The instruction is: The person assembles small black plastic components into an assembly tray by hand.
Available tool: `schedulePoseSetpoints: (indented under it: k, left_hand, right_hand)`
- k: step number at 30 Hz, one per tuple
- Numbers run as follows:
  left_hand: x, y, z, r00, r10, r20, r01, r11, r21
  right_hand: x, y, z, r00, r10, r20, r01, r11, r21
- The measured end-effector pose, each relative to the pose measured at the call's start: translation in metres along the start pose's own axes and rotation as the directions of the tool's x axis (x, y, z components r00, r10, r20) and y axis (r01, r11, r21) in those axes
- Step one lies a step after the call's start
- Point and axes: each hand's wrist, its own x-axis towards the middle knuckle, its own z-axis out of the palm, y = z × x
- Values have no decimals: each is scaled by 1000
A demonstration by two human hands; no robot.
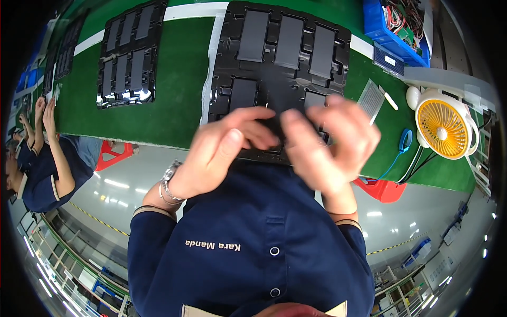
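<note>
Both hands, left (224,145) and right (330,140), had fingers pinched on a dark part (274,127) over the tray (227,63); seating it looked next.

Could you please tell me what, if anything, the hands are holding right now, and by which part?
Both the left hand and right hand pinch a small flat black piece between their fingertips, over the black tray; which part they grip cannot be told.

Factory assembly line. Long green bench (179,84) runs past several workstations, black moulded trays (127,53) of flat dark parts spaced along it. Blue bin (380,26) of wired parts, small yellow fan (443,124), uniformed co-worker (47,164) at next station, glossy grey floor (121,195).
</note>
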Motion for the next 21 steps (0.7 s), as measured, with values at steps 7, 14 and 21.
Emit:
schedulePoseSetpoints:
  k: [7, 14, 21]
  left_hand:
    - [14, -5, 6, 974, -30, -223, -47, 942, -331]
    - [27, -3, 12, 974, -57, -217, -8, 957, -290]
    - [29, -12, 6, 982, -30, -188, -38, 938, -345]
  right_hand:
    - [-3, 3, 13, 980, 149, 136, -189, 909, 371]
    - [-5, 5, 12, 664, 518, 539, -712, 215, 669]
    - [-13, 3, 20, 662, 489, 568, -732, 256, 631]
